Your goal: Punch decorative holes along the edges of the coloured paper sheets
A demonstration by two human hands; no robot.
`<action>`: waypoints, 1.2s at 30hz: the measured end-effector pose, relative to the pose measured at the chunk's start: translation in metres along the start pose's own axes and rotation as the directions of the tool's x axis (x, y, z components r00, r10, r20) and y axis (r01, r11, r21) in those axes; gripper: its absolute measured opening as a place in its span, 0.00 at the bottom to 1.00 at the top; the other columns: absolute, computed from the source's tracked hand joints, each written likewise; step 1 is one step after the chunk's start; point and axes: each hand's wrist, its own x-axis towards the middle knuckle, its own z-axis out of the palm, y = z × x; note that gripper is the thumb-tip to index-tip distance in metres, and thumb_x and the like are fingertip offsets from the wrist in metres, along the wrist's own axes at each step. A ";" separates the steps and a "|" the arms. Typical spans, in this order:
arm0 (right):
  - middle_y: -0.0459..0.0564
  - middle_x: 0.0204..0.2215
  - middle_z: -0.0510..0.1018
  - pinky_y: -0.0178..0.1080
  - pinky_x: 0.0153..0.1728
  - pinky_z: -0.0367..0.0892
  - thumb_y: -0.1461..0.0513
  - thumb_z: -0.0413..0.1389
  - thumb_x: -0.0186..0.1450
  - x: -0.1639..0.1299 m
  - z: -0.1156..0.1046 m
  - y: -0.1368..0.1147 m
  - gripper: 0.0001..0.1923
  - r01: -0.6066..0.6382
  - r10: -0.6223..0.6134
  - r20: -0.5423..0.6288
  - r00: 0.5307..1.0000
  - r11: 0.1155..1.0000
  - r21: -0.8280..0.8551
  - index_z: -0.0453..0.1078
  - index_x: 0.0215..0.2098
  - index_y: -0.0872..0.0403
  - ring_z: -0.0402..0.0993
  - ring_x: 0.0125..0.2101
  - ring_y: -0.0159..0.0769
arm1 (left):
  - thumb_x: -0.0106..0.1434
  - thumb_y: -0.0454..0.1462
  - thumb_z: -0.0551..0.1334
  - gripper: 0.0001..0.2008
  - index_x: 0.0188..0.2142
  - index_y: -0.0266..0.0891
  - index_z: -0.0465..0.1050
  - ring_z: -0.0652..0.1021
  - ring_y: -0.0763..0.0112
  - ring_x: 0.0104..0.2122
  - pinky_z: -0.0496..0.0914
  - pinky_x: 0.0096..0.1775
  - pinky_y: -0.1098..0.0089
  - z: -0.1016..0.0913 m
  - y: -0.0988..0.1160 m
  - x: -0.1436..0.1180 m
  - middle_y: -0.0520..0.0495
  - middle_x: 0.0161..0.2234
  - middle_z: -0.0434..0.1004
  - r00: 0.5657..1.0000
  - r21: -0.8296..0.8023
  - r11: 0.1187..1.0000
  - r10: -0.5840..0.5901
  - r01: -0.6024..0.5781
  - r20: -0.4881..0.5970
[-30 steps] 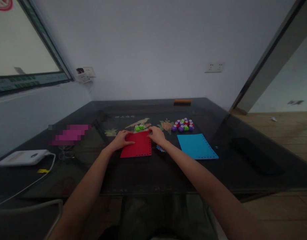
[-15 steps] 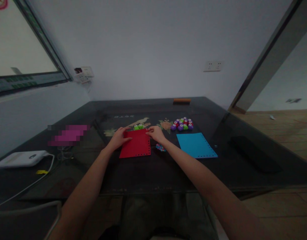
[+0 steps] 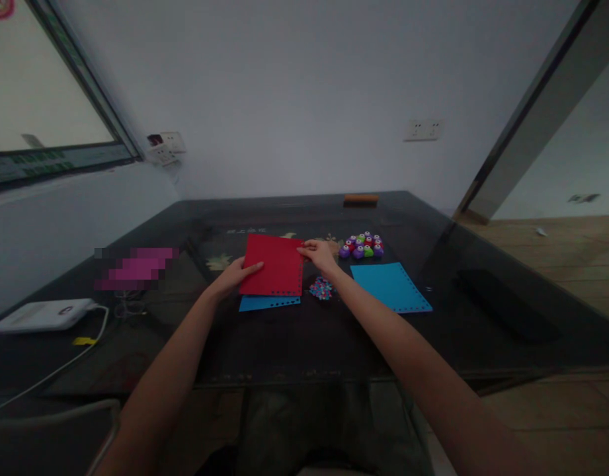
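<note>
A red sheet [image 3: 273, 266] with small holes along its right and lower edges is between my two hands. My left hand [image 3: 231, 276] grips its left edge, thumb laid on top. At the upper right edge, my right hand [image 3: 318, 254] pinches it between thumb and fingers. Below the red sheet shows the lower strip of a blue sheet [image 3: 269, 303], also holed along its edge; the rest is covered. Beside my right wrist lies a small pile of multicoloured bits [image 3: 321, 289], too small to name. A second blue sheet [image 3: 389, 287] lies flat to the right.
A cluster of purple, red and green eyeball-like toys [image 3: 362, 246] sits beyond the right blue sheet. A brown block [image 3: 360, 199] is at the far edge of the dark table [image 3: 284, 350]. A white device [image 3: 42, 315] with a cable and a blurred pink item [image 3: 138, 268] lie left.
The red sheet has moved up and away from me in both hands, uncovering the blue sheet's lower edge. The green toy behind it is now hidden. My right hand shifted slightly right.
</note>
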 end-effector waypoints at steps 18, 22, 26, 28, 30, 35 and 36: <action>0.41 0.22 0.73 0.30 0.24 0.64 0.54 0.66 0.44 0.006 -0.025 -0.013 0.18 0.132 -0.112 -0.107 0.988 0.970 0.206 0.69 0.29 0.54 0.67 0.21 0.25 | 0.55 0.49 0.62 0.19 0.27 0.32 0.71 0.72 0.72 0.19 0.66 0.24 0.72 0.019 -0.021 0.008 0.45 0.19 0.74 0.971 0.234 0.966 0.049 -0.106 0.236; 0.41 0.22 0.74 0.30 0.24 0.63 0.55 0.66 0.45 0.006 -0.024 -0.015 0.17 0.142 -0.128 -0.075 0.989 0.962 0.234 0.70 0.29 0.54 0.67 0.21 0.24 | 0.54 0.48 0.63 0.18 0.27 0.33 0.71 0.72 0.72 0.19 0.67 0.23 0.72 0.021 -0.017 0.005 0.45 0.20 0.74 0.969 0.227 0.965 0.072 -0.128 0.238; 0.41 0.22 0.73 0.28 0.22 0.62 0.53 0.66 0.46 0.010 -0.022 -0.021 0.17 0.162 -0.159 -0.032 0.987 0.958 0.237 0.71 0.29 0.54 0.67 0.20 0.24 | 0.53 0.46 0.65 0.15 0.27 0.33 0.72 0.72 0.71 0.18 0.65 0.22 0.71 0.017 -0.016 0.007 0.45 0.19 0.74 0.972 0.205 0.964 0.128 -0.168 0.196; 0.42 0.21 0.73 0.29 0.21 0.62 0.49 0.63 0.50 0.014 -0.022 -0.025 0.19 0.169 -0.172 -0.006 0.985 0.957 0.236 0.71 0.30 0.55 0.67 0.19 0.24 | 0.53 0.45 0.65 0.15 0.27 0.33 0.72 0.72 0.70 0.18 0.65 0.22 0.71 0.013 -0.018 0.012 0.45 0.19 0.74 0.975 0.175 0.965 0.175 -0.197 0.137; 0.44 0.20 0.74 0.30 0.21 0.63 0.45 0.58 0.54 0.020 -0.021 -0.027 0.22 0.167 -0.177 0.025 0.984 0.958 0.233 0.72 0.30 0.55 0.68 0.18 0.25 | 0.53 0.45 0.65 0.15 0.27 0.33 0.72 0.72 0.71 0.19 0.65 0.22 0.71 0.008 -0.020 0.018 0.44 0.20 0.74 0.975 0.116 0.968 0.219 -0.221 0.031; 0.47 0.19 0.74 0.30 0.22 0.64 0.46 0.55 0.58 0.034 -0.016 -0.026 0.22 0.134 -0.139 0.047 0.989 0.986 0.104 0.71 0.29 0.57 0.70 0.19 0.27 | 0.52 0.44 0.66 0.14 0.30 0.34 0.72 0.72 0.74 0.20 0.65 0.22 0.74 0.000 -0.017 0.023 0.45 0.24 0.75 0.937 -0.188 0.931 0.271 -0.314 -0.222; 0.47 0.19 0.75 0.29 0.22 0.64 0.48 0.55 0.59 0.036 -0.013 -0.024 0.20 0.115 -0.116 0.040 0.992 0.992 0.043 0.71 0.28 0.57 0.70 0.19 0.27 | 0.51 0.43 0.67 0.15 0.32 0.34 0.72 0.73 0.74 0.21 0.65 0.22 0.75 -0.001 -0.015 0.022 0.45 0.25 0.75 0.932 -0.239 0.916 0.262 -0.321 -0.250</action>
